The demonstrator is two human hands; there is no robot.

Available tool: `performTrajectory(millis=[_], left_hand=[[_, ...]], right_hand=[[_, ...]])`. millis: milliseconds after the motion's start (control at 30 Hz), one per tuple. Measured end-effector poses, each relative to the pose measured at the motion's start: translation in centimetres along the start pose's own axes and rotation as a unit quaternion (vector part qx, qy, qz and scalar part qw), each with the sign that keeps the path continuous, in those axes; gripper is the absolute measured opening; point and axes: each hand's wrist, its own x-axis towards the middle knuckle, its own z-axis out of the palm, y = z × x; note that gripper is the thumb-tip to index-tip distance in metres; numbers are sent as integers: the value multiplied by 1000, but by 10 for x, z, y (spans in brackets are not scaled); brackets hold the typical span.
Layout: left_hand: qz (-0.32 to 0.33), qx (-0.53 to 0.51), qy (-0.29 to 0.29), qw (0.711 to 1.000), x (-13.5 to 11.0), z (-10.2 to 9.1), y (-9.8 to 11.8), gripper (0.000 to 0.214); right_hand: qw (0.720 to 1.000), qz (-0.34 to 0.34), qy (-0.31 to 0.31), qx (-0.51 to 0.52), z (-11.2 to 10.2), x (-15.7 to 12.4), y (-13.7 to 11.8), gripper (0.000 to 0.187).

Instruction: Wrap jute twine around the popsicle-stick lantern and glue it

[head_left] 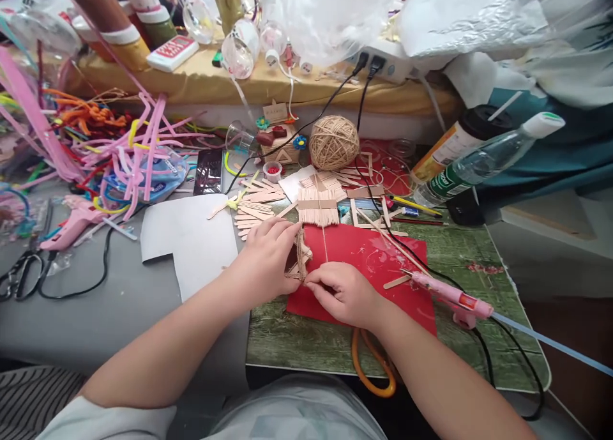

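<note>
My left hand (pixel 267 256) is curled over a small piece built of wooden craft sticks and wound with twine (pixel 301 256), at the left edge of a red paper sheet (pixel 368 261). My right hand (pixel 341 292) pinches the lower end of that same stick piece, fingers pressed together. A strand of twine runs up from it toward a flat panel of glued sticks (pixel 317 205) and a ball of twine (pixel 334 142). Loose sticks (pixel 253 213) lie just beyond my left hand.
A pink glue gun (pixel 453 297) with black cord lies right of the red sheet; another pink glue gun (pixel 71 228) and scissors (pixel 19 273) sit far left. Orange-handled scissors (pixel 371 366) lie near me. A plastic bottle (pixel 483 159), pink strips (pixel 138 143) and clutter ring the back.
</note>
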Motion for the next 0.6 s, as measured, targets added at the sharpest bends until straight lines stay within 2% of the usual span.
performTrajectory(millis=[233,333,433,600], left_hand=[[-6,-9,4,1000,-1,2,0,97],[-10,-10,-2,1000,-1,0,2,95],[-14,-13,-4,1000,-1,-1,3,93],[-18,-16,1,1000,-2,-1,3,90]], right_hand=[[990,131,-15,60,-2,3,-8,18],[983,166,-24,72,-5,5,-11,19],[984,167,-28,60,-7,7,-14,19],[991,133,-26,-2,-7,8,-24,19]])
